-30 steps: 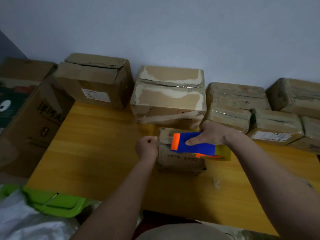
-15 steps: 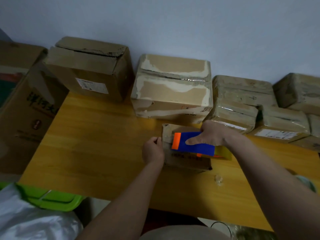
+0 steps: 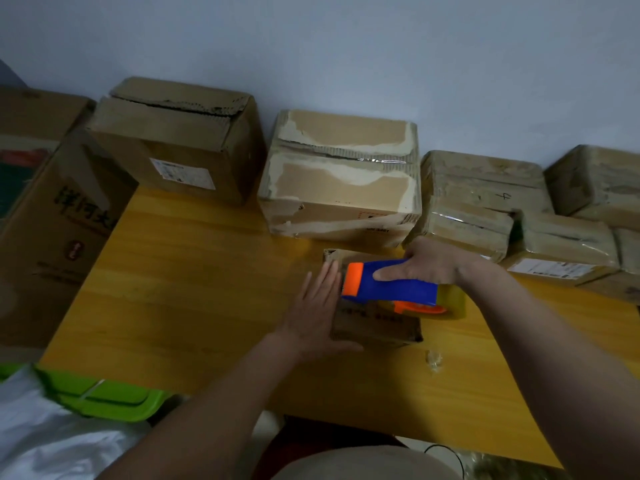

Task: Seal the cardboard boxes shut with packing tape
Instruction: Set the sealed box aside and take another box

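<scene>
Nearest the person, a green plastic lid (image 3: 104, 398) and a white bag (image 3: 45, 441) are crowding the near left corner of the yellow wooden surface (image 3: 194, 289), while a small crumpled scrap of tape (image 3: 434, 358) is lying near the front edge. Just beyond, the left hand (image 3: 317, 306) is pressing flat, fingers straight, against the left side of the small cardboard box (image 3: 375, 323), and the right hand (image 3: 429, 268) is wrapping its grip round the blue-and-orange tape dispenser (image 3: 388, 284), which is resting on the box top with its orange end at the left edge — this box looks to be mid-sealing, though any tape strip on it is not clear. There is open room left of the box; to its right the surface is narrowing toward the stacked parcels. Farther back, along the wall, the tape-wrapped parcels (image 3: 485, 199) at right are looking finished, the taped box (image 3: 343, 181) in the middle also, while the big brown box (image 3: 173, 140) at left is showing a gaping flap — likely still to do.
</scene>
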Action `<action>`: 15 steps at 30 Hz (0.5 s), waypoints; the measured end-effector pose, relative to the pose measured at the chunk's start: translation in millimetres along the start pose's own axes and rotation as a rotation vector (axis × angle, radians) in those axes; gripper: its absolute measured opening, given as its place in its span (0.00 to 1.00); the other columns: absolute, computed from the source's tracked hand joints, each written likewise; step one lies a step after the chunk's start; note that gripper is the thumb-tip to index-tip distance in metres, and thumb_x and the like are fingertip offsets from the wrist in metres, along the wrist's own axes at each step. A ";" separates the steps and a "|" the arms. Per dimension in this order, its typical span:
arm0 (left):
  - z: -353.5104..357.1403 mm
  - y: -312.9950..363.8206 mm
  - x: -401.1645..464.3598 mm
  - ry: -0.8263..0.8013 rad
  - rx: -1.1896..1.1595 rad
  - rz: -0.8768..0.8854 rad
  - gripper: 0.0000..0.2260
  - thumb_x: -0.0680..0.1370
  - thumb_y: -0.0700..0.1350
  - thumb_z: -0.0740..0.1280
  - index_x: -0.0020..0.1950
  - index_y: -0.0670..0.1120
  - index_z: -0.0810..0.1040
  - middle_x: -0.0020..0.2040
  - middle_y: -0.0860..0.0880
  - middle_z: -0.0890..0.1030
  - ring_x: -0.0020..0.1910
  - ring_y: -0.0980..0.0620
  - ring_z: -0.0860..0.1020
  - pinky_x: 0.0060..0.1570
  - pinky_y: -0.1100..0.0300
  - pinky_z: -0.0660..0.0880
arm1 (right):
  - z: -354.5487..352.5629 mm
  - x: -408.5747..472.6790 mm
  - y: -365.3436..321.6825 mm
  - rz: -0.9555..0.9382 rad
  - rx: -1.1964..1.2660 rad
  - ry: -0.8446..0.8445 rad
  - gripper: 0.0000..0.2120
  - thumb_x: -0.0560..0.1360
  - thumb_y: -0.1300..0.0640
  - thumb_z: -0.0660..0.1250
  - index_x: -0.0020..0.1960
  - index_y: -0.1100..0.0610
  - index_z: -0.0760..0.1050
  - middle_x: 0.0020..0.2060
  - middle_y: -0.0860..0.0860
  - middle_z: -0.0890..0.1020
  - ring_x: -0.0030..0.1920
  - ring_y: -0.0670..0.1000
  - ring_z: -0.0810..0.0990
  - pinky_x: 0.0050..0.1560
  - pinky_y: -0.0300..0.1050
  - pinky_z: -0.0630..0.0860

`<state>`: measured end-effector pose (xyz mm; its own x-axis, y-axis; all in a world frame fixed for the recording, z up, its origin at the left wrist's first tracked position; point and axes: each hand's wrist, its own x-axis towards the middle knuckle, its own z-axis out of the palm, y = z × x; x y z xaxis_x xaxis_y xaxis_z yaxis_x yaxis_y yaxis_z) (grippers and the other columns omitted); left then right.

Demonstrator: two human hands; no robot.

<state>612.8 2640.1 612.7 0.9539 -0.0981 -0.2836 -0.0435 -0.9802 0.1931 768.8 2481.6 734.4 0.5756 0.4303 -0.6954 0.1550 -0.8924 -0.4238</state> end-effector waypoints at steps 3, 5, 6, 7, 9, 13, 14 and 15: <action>-3.5 3.6 3.2 -0.008 0.143 -0.025 0.48 0.74 0.72 0.51 0.73 0.42 0.27 0.76 0.42 0.31 0.75 0.45 0.31 0.73 0.46 0.33 | -4.6 -2.2 5.1 -0.018 0.014 -0.034 0.24 0.68 0.38 0.72 0.51 0.54 0.70 0.42 0.50 0.77 0.43 0.51 0.77 0.38 0.41 0.71; -4.4 4.8 4.3 -0.016 0.121 -0.043 0.46 0.76 0.70 0.53 0.72 0.42 0.28 0.77 0.42 0.32 0.75 0.46 0.32 0.74 0.46 0.34 | -8.1 -3.5 11.3 -0.018 -0.012 -0.042 0.22 0.67 0.38 0.73 0.48 0.53 0.69 0.40 0.49 0.76 0.42 0.50 0.76 0.38 0.41 0.72; -3.8 3.8 4.2 -0.032 0.121 -0.044 0.46 0.75 0.70 0.53 0.72 0.42 0.28 0.76 0.43 0.32 0.75 0.46 0.32 0.74 0.46 0.35 | -11.0 -5.1 17.4 -0.019 -0.027 -0.048 0.23 0.67 0.38 0.73 0.49 0.53 0.70 0.41 0.49 0.77 0.42 0.50 0.77 0.39 0.42 0.73; -4.3 2.6 3.3 -0.049 0.131 -0.049 0.46 0.75 0.70 0.51 0.72 0.42 0.27 0.75 0.43 0.31 0.75 0.46 0.32 0.75 0.46 0.36 | -15.2 -8.4 26.3 -0.015 -0.043 -0.047 0.25 0.66 0.37 0.73 0.51 0.54 0.72 0.43 0.50 0.79 0.44 0.50 0.78 0.43 0.43 0.76; -5.6 -0.6 2.7 -0.078 0.124 -0.074 0.46 0.72 0.71 0.48 0.71 0.42 0.27 0.74 0.44 0.29 0.75 0.46 0.31 0.75 0.46 0.37 | -25.6 -18.3 52.2 0.016 -0.081 -0.033 0.26 0.66 0.36 0.72 0.51 0.55 0.73 0.45 0.50 0.81 0.45 0.51 0.79 0.47 0.45 0.77; -9.1 5.3 2.9 -0.126 0.124 -0.081 0.46 0.69 0.70 0.46 0.71 0.42 0.26 0.74 0.43 0.29 0.75 0.45 0.31 0.76 0.47 0.37 | -37.9 -32.8 102.7 0.066 0.036 -0.036 0.18 0.68 0.41 0.73 0.46 0.54 0.75 0.40 0.51 0.82 0.41 0.50 0.81 0.37 0.40 0.75; -9.2 7.3 3.3 -0.133 0.121 -0.083 0.46 0.70 0.70 0.47 0.71 0.42 0.26 0.75 0.43 0.29 0.75 0.45 0.30 0.76 0.47 0.37 | -37.2 -31.8 109.7 0.062 0.060 -0.033 0.18 0.67 0.42 0.73 0.46 0.54 0.76 0.39 0.51 0.83 0.41 0.50 0.82 0.36 0.39 0.75; -9.5 7.6 4.0 -0.134 0.123 -0.090 0.47 0.72 0.70 0.49 0.71 0.41 0.26 0.75 0.43 0.29 0.75 0.46 0.30 0.76 0.47 0.38 | -36.4 -29.0 114.5 0.054 0.082 -0.028 0.19 0.67 0.42 0.73 0.47 0.55 0.76 0.40 0.52 0.83 0.41 0.50 0.82 0.37 0.40 0.76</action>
<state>619.1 2634.0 622.0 0.9078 -0.0232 -0.4189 -0.0035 -0.9989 0.0477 799.1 2362.0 727.2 0.5587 0.3866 -0.7337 0.0578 -0.9007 -0.4305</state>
